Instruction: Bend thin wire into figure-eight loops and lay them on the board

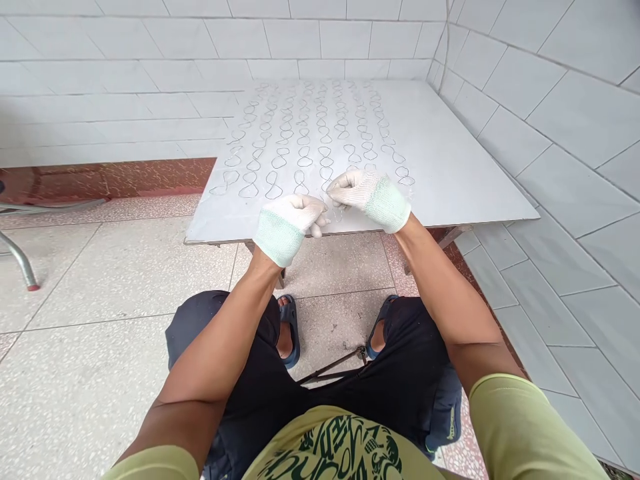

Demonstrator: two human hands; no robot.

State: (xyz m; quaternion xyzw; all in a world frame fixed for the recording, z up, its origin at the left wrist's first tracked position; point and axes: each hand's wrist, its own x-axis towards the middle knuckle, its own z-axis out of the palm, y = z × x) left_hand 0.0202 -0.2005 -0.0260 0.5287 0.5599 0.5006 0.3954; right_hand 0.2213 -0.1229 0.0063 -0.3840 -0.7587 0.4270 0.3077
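Both of my hands wear white knit gloves with pale green cuffs and meet just above the table's front edge. My left hand [293,220] is closed, its fingertips pinched at a thin wire [338,215]. Slightly higher and to the right, my right hand [363,190] is also closed in a pinch, on the same wire. Fine strands show between the two hands; their exact shape is too faint to tell. Beyond the hands, rows of thin wire figure-eights [305,157] lie flat on the white tabletop [450,180].
Grey-white tiled walls [565,147] stand behind and to the right of the table. At the left is a metal chair leg [23,260] on the speckled floor [100,293]. Between my feet, a dark metal frame [335,367] shows below.
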